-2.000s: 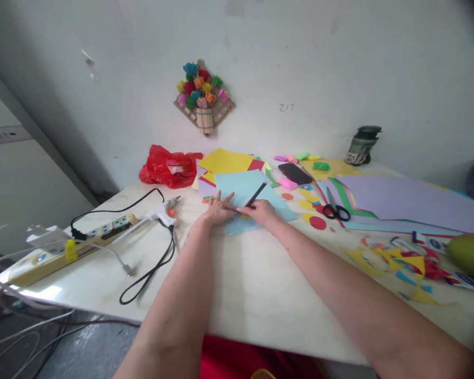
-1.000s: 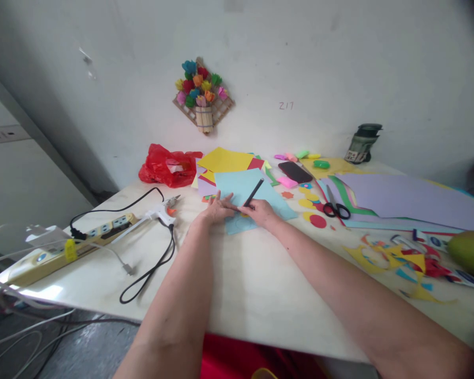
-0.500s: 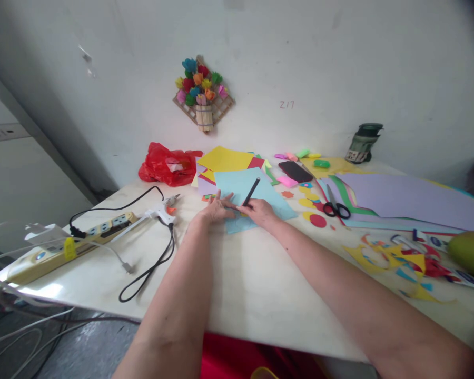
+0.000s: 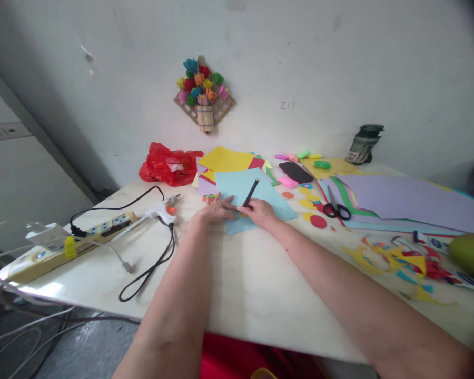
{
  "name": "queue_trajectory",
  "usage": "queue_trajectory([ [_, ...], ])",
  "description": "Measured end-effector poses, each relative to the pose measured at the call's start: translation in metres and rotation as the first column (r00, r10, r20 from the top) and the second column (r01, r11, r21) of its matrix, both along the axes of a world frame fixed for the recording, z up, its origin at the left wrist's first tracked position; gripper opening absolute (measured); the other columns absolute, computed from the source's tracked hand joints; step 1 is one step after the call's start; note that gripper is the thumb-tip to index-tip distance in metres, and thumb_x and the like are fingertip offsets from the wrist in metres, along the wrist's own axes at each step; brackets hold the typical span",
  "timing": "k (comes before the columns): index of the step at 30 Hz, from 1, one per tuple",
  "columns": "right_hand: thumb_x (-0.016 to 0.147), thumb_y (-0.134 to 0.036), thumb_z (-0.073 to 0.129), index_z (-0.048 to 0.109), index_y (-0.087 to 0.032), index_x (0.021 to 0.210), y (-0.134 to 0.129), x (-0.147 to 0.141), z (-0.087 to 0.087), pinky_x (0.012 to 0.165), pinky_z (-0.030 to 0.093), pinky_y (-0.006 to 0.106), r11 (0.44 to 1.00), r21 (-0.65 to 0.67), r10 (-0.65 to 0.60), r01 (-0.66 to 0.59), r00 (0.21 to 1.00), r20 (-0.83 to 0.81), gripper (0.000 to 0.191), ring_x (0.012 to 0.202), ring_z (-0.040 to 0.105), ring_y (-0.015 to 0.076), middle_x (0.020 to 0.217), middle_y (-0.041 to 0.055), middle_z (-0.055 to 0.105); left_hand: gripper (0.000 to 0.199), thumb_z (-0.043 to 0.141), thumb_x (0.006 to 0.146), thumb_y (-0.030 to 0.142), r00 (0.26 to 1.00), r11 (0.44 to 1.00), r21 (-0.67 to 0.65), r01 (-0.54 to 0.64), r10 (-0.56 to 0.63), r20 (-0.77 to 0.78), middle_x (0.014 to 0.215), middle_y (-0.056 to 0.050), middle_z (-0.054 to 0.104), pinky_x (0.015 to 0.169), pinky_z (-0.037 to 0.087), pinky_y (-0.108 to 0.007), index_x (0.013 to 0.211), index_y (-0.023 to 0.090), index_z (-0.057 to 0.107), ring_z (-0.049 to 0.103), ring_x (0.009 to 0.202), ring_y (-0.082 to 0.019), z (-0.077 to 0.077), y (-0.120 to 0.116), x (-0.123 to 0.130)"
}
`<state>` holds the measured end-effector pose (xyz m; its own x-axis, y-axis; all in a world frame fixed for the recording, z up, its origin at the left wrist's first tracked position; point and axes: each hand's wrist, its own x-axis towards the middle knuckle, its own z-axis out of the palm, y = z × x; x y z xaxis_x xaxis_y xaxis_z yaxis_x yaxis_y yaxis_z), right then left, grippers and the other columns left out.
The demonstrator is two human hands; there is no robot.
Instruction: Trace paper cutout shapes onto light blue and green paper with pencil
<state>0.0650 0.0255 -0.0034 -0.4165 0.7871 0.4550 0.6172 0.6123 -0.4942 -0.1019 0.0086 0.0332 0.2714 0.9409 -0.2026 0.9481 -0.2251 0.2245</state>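
Observation:
A light blue sheet of paper (image 4: 274, 202) lies on the table in the middle, partly over other coloured sheets. My left hand (image 4: 218, 209) rests on its left edge with the fingers spread. In my right hand (image 4: 260, 211) is a black pen (image 4: 251, 192), held upright at a slant, its lower end near my left fingertips. What lies directly under the pen tip is too small to tell. Yellow paper (image 4: 227, 159) sits just behind the blue sheet.
On the left are a glue gun (image 4: 163, 211), its looped cable and a power strip (image 4: 79, 246). A red bag (image 4: 169, 164) is at the back. Rightward lie a phone (image 4: 296, 171), scissors (image 4: 336, 210), purple paper (image 4: 411, 202), paper scraps (image 4: 414, 260) and a bottle (image 4: 365, 143).

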Motion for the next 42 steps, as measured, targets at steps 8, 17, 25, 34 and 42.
queue_trajectory([
  [8,0.072,-0.047,0.043,0.061,-0.021,0.077,-0.0017,0.0001,0.0003,0.052,0.032,0.019,1.000,0.004,-0.016,0.016,1.000,0.007,0.032,0.065,0.054,0.0104,0.077,0.0016,0.063,0.050,0.043,0.064,0.057,0.999,0.999,0.034,0.022,-0.024,0.041,0.135,0.008,0.015,0.088,-0.007,-0.057,0.111,0.040,0.045,-0.005,0.121,-0.031,-0.0046,0.0010,-0.0038],
  [17,0.072,-0.047,0.043,0.061,-0.021,0.077,-0.0024,0.0001,0.0023,0.052,0.032,0.019,1.000,0.003,-0.018,0.018,1.000,0.020,0.032,0.065,0.054,0.0105,0.077,0.0018,0.063,0.051,0.045,0.063,0.057,0.998,0.999,0.030,0.029,-0.031,0.046,0.135,0.008,0.016,0.089,-0.007,-0.056,0.111,0.040,0.045,-0.005,0.121,-0.031,-0.0055,0.0029,-0.0049],
  [25,0.072,-0.047,0.043,0.061,-0.021,0.076,-0.0041,0.0003,0.0030,0.053,0.033,0.019,0.999,-0.017,-0.034,0.034,0.999,0.024,0.033,0.065,0.054,0.0106,0.077,0.0018,0.063,0.051,0.044,0.064,0.057,0.999,0.999,0.019,0.028,-0.029,0.027,0.135,0.008,0.014,0.091,-0.005,-0.054,0.112,0.039,0.044,-0.005,0.122,-0.030,-0.0023,-0.0003,-0.0031],
  [34,0.071,-0.047,0.044,0.062,-0.021,0.075,-0.0027,0.0009,0.0014,0.051,0.032,0.019,0.999,-0.004,-0.042,0.042,0.999,0.014,0.033,0.062,0.054,0.0101,0.074,0.0013,0.064,0.051,0.046,0.063,0.057,0.999,0.999,0.026,0.028,-0.029,0.039,0.135,0.008,0.014,0.091,-0.004,-0.053,0.111,0.039,0.046,-0.003,0.122,-0.030,-0.0022,-0.0007,-0.0025],
  [42,0.071,-0.048,0.044,0.061,-0.020,0.074,-0.0037,0.0010,0.0027,0.051,0.032,0.019,0.998,-0.033,-0.048,0.048,0.999,0.014,0.033,0.062,0.054,0.0104,0.072,0.0018,0.063,0.053,0.046,0.061,0.058,0.999,1.000,0.017,0.022,-0.023,0.041,0.135,0.008,0.014,0.092,-0.004,-0.052,0.110,0.039,0.046,-0.003,0.122,-0.030,-0.0013,-0.0005,-0.0028],
])
